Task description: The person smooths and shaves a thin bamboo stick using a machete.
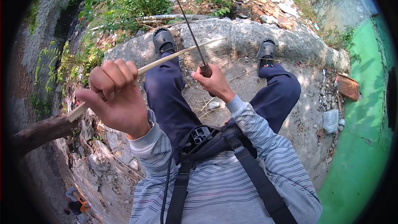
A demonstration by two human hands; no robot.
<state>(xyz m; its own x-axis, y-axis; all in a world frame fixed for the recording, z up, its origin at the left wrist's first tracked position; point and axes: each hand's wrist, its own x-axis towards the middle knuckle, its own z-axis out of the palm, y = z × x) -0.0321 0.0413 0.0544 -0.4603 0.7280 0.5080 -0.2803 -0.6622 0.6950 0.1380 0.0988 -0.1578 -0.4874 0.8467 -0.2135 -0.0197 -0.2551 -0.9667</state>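
My left hand (118, 97) is raised at the left, fingers curled round a pale, split wooden stick (168, 58). The stick slants from its blunt lower-left end, past my thumb, up to a thin tip at the upper right. In my right hand (215, 84), near the middle, is the brown handle of a long knife (204, 69). Its narrow dark blade, seen nearly edge-on, points up and slightly left. In the picture the blade crosses the stick near the tapered end; whether they touch I cannot tell.
A stone ledge (244, 33) lies beyond my black shoes (266, 49). Green plants (145, 0) and litter are behind it. A dark log (45, 133) juts in at left; a reddish-brown block (348, 87) and a whitish lump (330, 121) sit beside the green surface (352, 153) at right.
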